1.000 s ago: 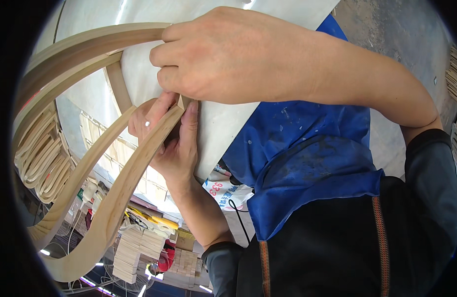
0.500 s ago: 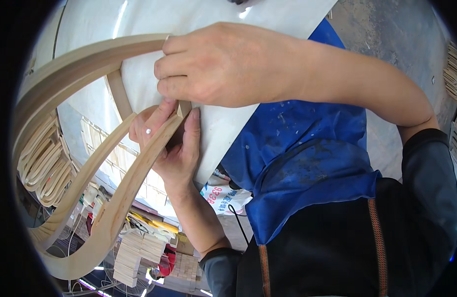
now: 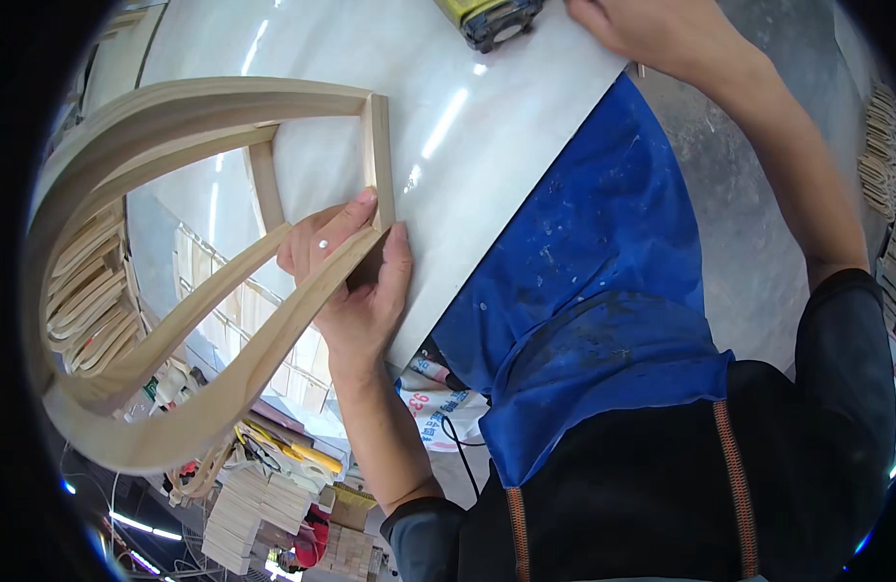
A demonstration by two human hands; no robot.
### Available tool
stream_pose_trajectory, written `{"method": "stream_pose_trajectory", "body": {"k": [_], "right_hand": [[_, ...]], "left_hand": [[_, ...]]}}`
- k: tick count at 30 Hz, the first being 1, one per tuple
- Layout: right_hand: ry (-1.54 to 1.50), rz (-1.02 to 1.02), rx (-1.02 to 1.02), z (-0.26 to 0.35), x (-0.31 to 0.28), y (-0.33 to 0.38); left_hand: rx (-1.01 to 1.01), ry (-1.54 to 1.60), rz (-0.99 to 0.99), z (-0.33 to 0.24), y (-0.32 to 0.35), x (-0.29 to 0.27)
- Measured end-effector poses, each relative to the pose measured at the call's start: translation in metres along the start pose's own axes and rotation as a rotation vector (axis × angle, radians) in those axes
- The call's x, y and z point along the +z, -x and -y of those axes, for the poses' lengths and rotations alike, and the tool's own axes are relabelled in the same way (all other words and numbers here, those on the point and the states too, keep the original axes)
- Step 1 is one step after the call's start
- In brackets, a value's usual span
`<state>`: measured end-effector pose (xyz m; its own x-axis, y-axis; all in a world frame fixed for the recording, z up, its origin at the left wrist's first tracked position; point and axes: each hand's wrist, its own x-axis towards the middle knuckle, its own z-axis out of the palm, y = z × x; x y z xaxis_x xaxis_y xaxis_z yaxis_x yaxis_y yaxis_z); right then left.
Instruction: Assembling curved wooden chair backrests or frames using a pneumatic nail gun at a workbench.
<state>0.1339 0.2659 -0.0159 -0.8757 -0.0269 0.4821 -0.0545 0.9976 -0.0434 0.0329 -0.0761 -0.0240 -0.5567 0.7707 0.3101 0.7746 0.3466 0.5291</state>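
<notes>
A pale bent-wood frame [image 3: 210,427] with curved sides and straight crosspieces stretches across the left, its near end over the white tabletop [image 3: 448,194]. My left hand [image 3: 356,281] is closed around the lower corner of that end, thumb and fingers on either side of the joint between the curved rail and the short crosspiece [image 3: 378,155]. A small white dot shows on one finger. At the top edge, my right hand [image 3: 651,34] is off the frame, its fingers partly cut off by the picture. To its left lies a yellow-and-black tool [image 3: 491,24], only partly visible.
Curved wooden pieces [image 3: 89,291] are stacked at the far left, with more [image 3: 884,155] at the far right. Light wood blocks [image 3: 239,514] are piled at lower left, near yellow-handled tools [image 3: 293,451]. A blue apron [image 3: 584,272] covers my lap beside the table edge.
My right hand has let go of the frame's end and moved up and right. The frame has tilted a little, its lower curve rising. More of the yellow-and-black tool shows at the top.
</notes>
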Motion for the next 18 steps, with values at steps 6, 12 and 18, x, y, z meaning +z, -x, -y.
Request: {"method": "stream_pose_trajectory", "body": {"k": [6,12,18], "right_hand": [[-0.030,0.483,0.160,0.018,-0.048,-0.033],[-0.407,0.460,0.516,0.061,-0.117,0.007],[-1.294,0.838,1.083,0.110,-0.086,0.032]], "left_hand": [[0.041,-0.010,-0.037,0.002,0.001,0.003],[0.019,0.009,-0.037,0.005,0.006,0.000],[0.014,0.060,-0.043,0.012,0.005,0.005]]}}
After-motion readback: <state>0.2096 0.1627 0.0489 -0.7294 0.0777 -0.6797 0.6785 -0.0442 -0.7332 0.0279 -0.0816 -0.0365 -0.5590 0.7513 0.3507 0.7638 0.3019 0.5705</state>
